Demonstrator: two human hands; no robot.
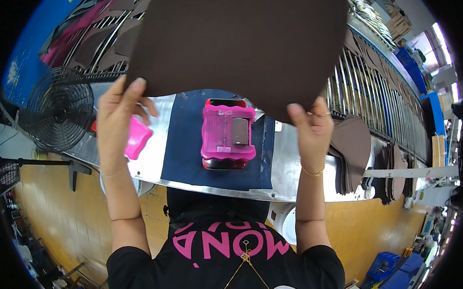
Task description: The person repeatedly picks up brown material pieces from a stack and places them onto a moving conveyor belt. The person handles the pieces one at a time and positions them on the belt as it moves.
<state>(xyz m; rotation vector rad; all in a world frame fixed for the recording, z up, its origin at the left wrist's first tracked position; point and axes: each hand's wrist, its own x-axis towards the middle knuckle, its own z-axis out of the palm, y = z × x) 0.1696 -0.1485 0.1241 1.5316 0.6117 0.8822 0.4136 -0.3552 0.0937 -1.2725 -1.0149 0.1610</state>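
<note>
A large dark brown sheet (235, 42) of fabric or leather is raised in front of me, its near edge curved. My left hand (121, 105) pinches its near left corner between thumb and fingers. At the near right corner my right hand (313, 124) grips the sheet in the same way. Below it, a pink wavy-edged jig (216, 131) sits on a red and black base (224, 164), with a small brown piece (240, 131) inside. A pink plate (138, 138) lies beside my left hand, partly hidden by it.
The jig rests on a dark blue mat (185, 158) on a metal table (286, 182). A black fan (62, 110) stands left. Stacks of brown cut pieces (351, 148) lie right. Slatted racks (381, 93) with more pieces run along both sides.
</note>
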